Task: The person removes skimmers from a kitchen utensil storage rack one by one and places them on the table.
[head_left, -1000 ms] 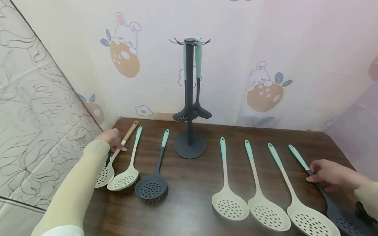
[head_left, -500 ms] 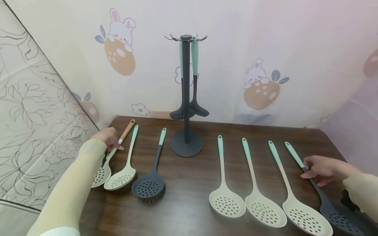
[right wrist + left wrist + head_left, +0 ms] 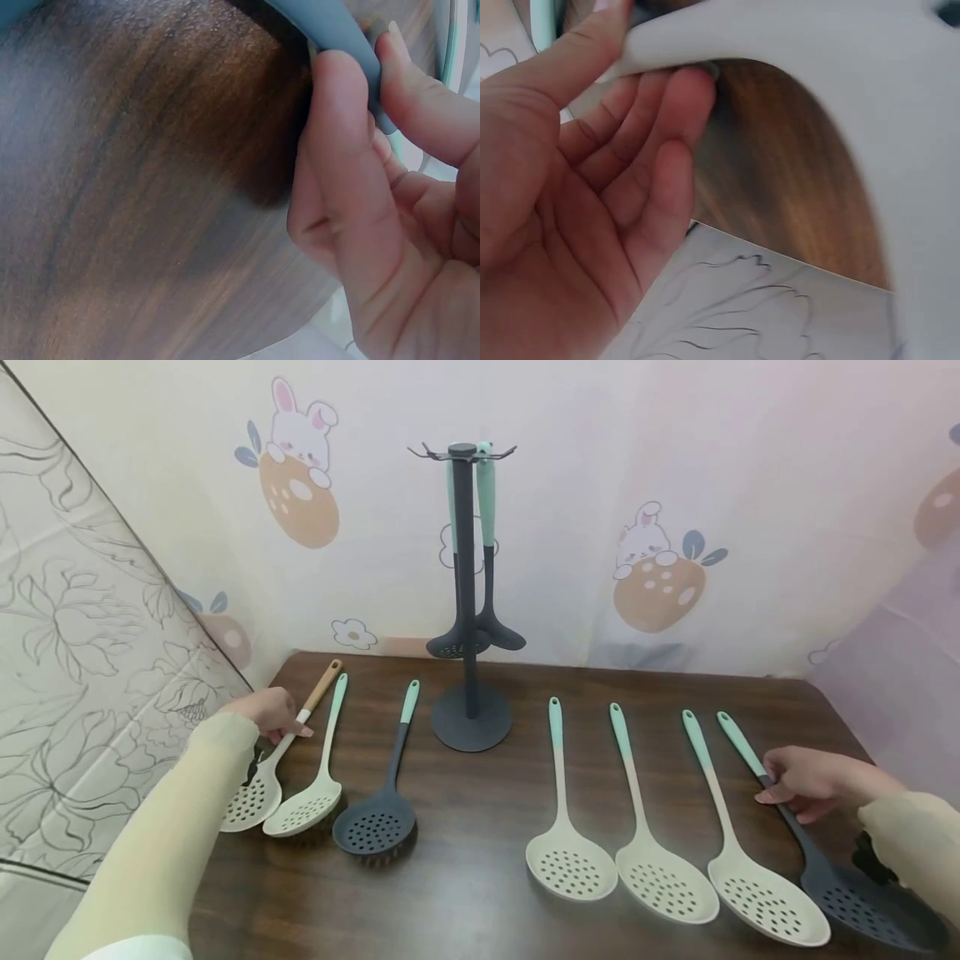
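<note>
At the left of the table in the head view, my left hand (image 3: 272, 713) pinches the neck of a white skimmer (image 3: 251, 802) with a wooden handle end. The left wrist view shows thumb and fingertips on its white shaft (image 3: 697, 34), the other fingers loosely bent. On the far right, my right hand (image 3: 813, 781) holds a dark grey skimmer (image 3: 855, 893) just below its mint handle end. Thumb and index finger pinch the grey shaft (image 3: 330, 30) in the right wrist view. Sleeve and wrist partly cover both tools.
A dark utensil stand (image 3: 471, 718) with hooks bears two mint-handled utensils (image 3: 487, 510) at the back middle. Beside the left hand lie a cream skimmer (image 3: 303, 810) and a grey skimmer (image 3: 375, 822). Several cream skimmers (image 3: 572, 864) lie in a row on the right of the wooden table (image 3: 465, 910).
The head view has shifted, so things appear slightly further left and higher. Both hands keep hold of the same skimmers. The two rightmost handle tops appear closer together.
</note>
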`<state>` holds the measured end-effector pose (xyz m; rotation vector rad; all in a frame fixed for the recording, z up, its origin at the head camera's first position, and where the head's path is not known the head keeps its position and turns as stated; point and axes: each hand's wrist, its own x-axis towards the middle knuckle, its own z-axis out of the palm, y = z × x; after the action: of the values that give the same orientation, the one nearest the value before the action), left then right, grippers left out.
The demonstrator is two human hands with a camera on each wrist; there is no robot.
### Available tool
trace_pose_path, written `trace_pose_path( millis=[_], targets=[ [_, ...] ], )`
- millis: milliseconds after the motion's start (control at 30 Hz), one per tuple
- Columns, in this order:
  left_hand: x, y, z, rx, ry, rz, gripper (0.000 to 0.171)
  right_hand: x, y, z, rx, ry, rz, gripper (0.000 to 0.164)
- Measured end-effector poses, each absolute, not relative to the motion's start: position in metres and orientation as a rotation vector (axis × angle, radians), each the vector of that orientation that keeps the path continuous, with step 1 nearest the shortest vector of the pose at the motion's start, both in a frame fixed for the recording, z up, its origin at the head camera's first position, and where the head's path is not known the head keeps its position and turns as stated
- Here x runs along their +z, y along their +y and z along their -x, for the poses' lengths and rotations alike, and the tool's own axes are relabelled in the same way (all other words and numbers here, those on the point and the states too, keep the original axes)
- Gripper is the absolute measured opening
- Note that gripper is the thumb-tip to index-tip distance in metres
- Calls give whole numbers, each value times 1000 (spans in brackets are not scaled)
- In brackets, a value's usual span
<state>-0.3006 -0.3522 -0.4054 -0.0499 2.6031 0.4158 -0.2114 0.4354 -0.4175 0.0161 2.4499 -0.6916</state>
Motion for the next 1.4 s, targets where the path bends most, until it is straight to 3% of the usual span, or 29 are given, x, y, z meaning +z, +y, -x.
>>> trace_pose_path(
  millis=[533,800,1100,1300,1400],
  targets=[
    [-402,-354,295,461,2601,86,32,-417,439,209,-756,2444,-15,36],
    [-389,-326,291,241,2596,149,63,-419,440,205,-779,2442,-35,35],
    [-383,-312,287,124,2562,243,66,-420,437,207,-748,2463,-34,34],
    [-386,-313,286,111,2548,216,90,-420,438,208,-746,2463,-41,35],
    [-387,-312,287,91,2554,184,94,-419,437,207,-754,2464,-38,36]
  ],
)
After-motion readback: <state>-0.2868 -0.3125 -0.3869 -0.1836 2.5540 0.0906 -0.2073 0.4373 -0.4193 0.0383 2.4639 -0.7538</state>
